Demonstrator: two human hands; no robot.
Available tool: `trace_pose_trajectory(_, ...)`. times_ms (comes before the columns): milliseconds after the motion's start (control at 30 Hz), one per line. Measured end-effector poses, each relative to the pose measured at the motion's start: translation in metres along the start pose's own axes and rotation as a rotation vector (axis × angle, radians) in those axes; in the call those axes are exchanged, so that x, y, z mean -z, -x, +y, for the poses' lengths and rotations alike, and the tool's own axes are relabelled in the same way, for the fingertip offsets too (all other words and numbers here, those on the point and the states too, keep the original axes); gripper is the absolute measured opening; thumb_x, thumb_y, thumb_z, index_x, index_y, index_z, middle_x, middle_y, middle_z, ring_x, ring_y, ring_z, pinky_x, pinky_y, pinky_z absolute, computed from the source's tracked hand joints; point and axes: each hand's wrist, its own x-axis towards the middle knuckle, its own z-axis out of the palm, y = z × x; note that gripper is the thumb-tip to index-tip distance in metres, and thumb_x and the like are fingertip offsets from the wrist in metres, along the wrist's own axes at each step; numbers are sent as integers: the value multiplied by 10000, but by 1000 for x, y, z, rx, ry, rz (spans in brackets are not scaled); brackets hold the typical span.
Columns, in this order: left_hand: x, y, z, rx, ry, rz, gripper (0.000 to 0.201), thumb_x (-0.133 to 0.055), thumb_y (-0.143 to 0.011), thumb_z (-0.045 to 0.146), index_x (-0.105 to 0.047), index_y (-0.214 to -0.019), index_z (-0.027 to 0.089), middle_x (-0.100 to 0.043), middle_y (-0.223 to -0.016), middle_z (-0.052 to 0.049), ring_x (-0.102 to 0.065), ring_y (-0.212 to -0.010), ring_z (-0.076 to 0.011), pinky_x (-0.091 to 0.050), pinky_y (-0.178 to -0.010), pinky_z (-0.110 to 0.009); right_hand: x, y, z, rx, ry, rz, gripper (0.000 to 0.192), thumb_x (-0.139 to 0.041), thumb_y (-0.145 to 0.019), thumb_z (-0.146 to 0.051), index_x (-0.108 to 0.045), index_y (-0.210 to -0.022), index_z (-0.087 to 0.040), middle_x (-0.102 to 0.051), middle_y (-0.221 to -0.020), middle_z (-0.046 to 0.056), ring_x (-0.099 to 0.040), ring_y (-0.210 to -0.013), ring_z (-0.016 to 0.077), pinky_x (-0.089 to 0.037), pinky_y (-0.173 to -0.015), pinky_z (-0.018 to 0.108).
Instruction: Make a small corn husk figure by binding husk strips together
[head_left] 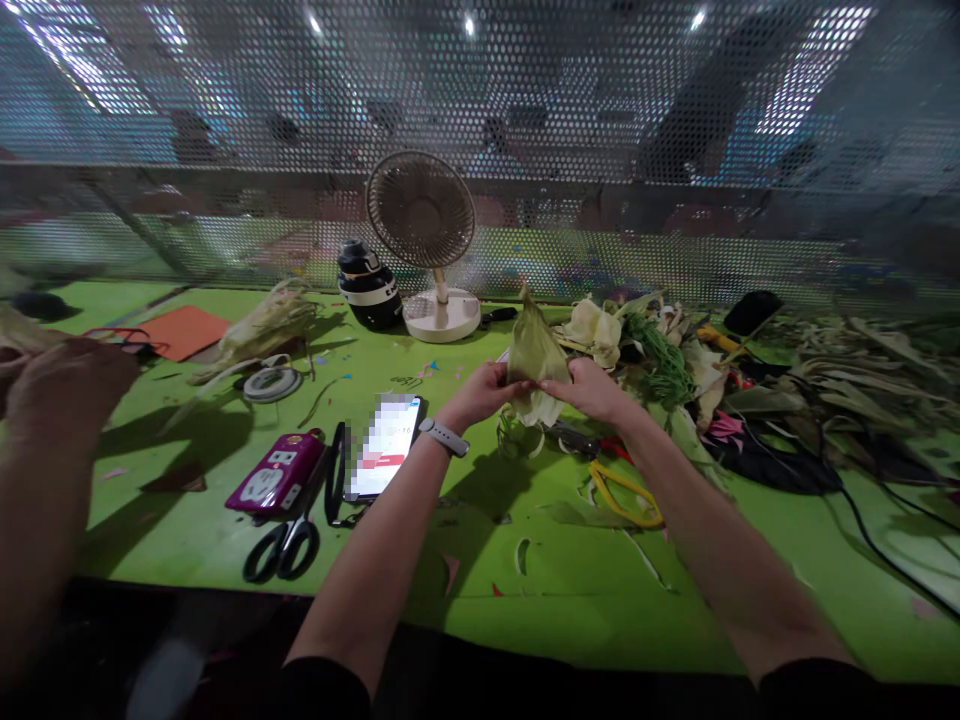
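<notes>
Both forearms run up from the bottom edge toward the middle of my view, over the green table (525, 600), which is the biggest thing I see and fills the lower half. At 12 o'clock behind it stands a perforated screen (225, 150), and in front of that a fan (421, 215) with a black-and-white helmet (367, 285) just beside it at its 9 o'clock. From 2 to 3 o'clock lies a heap of husks (825, 370) with green cord (660, 360) among them. At centre I hold a husk (534, 365), tip upright, above the table: my left hand (480, 395) has its fingers pinched on the husk's left edge, a watch (444, 437) on that wrist, and my right hand (596, 390) is clamped on its right edge, so the husk sits between the two hands. At 9 o'clock a co-worker's hand (67, 385) grips another husk; I cannot tell how its fingers lie. Toward 10 o'clock lie an orange sheet (184, 330) and a tape roll (271, 382). At 7 to 8 o'clock of my left hand lie a phone (386, 445), a purple power strip (276, 472) and black scissors (289, 540), near one another. Yellow-handled scissors (626, 492) lie under my right forearm.
</notes>
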Motion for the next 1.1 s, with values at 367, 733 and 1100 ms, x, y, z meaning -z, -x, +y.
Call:
trace_pose_trajectory(367, -2, -1, 3, -52, -142, 48, 238, -595, -771, 321, -657, -866, 112, -674, -796, -47, -586, -704, -142, -472, -667, -256, -1, -1, 1, 4, 17, 21, 324, -570, -730, -443, -627, -676, -128, -558, -588, 19, -503, -591, 154, -380, -539, 243)
trace_pose_trajectory(733, -17, 5, 20, -43, -771, 173, 147, -479, -840, 223, -596, -824, 136, -637, -737, -77, -568, -663, -183, -404, -614, -284, -20, 5, -16, -75, 532, 105, 306, -430, -857, -328, -655, -846, -120, -690, -817, 129, -630, -770, 229, -391, -645, 282)
trace_pose_trajectory(1100, -34, 6, 24, 147, -1027, 200, 223, -406, -859, 134, -565, -1012, 105, -676, -922, -177, -653, -833, -262, -423, -680, -320, -35, 5, -14, -190, 590, 189, 258, -409, -896, -292, -628, -917, -157, -696, -897, 135, -646, -827, 216, -391, -652, 270)
